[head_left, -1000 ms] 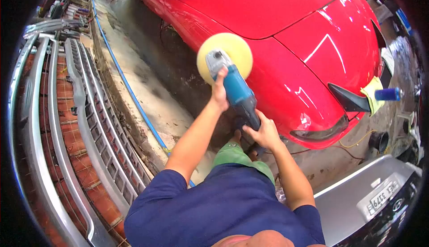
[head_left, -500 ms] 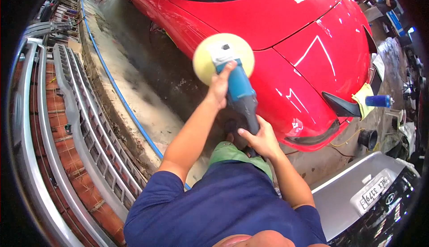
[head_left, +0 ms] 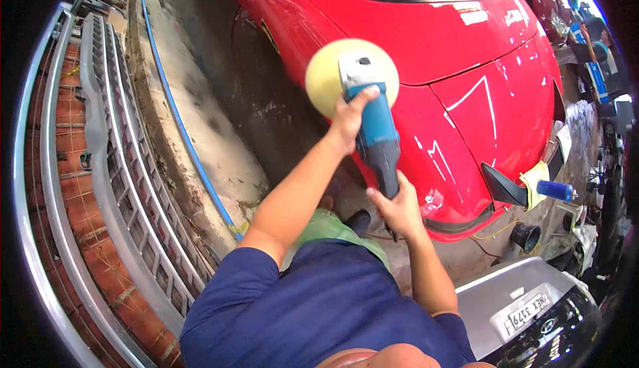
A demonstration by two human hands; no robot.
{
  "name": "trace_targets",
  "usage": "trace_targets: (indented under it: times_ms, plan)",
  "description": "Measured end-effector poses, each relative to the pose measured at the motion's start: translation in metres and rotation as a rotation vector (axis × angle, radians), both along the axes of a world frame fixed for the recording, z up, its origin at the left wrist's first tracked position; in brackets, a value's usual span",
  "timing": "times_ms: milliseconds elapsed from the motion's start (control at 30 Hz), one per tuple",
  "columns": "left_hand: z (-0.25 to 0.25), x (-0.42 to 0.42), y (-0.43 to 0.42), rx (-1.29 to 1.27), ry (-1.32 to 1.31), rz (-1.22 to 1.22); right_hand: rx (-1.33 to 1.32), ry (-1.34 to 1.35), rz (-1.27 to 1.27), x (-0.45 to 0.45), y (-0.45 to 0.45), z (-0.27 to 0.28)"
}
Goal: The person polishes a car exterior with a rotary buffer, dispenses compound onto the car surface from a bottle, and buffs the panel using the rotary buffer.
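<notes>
Left hand: the left hand (head_left: 354,118) is wrapped around the front of the polisher (head_left: 378,118), just behind its metal head, with the thumb across the teal casing.
Right hand: the right hand (head_left: 401,209) grips the black rear handle, behind the left hand and nearer the body.
Polisher: it lies in both hands, its head pointing away from the person.
Pad: the round yellow pad (head_left: 323,78) is just beyond the left hand, its edge blurred; whether it touches the paint cannot be told.
Car: the glossy red car (head_left: 393,42) spreads beyond the left hand and to the right of both hands, with pale reflections on its surface.
Black trim: well to the right of the right hand, a black trim piece (head_left: 499,185) juts out, a yellow cloth (head_left: 532,185) on its end and a blue can (head_left: 554,190) beside the cloth.
Bucket: a black bucket (head_left: 526,236) stands right of the right hand, past the car's corner.
Silver panel: nearer the body than the right hand and to its right, bearing a licence plate (head_left: 526,309).
Hose: a blue hose (head_left: 174,112) runs well left of the left hand.
Grey slatted parts: farther left than the hose, over reddish bricks (head_left: 83,208).
</notes>
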State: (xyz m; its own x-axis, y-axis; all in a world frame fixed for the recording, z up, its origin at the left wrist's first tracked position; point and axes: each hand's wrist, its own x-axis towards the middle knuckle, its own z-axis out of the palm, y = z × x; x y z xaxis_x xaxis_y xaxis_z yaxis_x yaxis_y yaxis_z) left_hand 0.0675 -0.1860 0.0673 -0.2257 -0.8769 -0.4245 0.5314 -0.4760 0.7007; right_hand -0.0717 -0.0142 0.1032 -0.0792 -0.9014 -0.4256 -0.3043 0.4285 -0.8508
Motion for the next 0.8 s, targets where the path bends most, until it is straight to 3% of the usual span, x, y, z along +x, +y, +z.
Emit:
trace_targets:
  times_ms: [167,300,367,567,667,800]
  plan:
    - [-0.038,0.021,-0.003,0.048,0.122,-0.023,-0.083,0.246,0.112,0.002,-0.012,-0.013]
    - [-0.059,0.036,0.048,0.083,0.257,0.090,0.030,0.504,0.319,-0.002,0.008,-0.043]
    - [-0.106,0.046,0.076,0.102,0.267,0.155,-0.009,0.538,0.413,-0.006,0.020,-0.067]
    - [-0.176,0.057,0.125,0.089,0.274,0.327,0.080,0.638,0.620,0.002,0.038,-0.100]
    - [-0.196,0.054,0.141,0.120,0.383,0.366,0.046,0.664,0.689,-0.001,0.044,-0.101]
    - [-0.183,0.043,0.152,0.154,0.382,0.361,0.055,0.667,0.729,-0.010,0.044,-0.090]
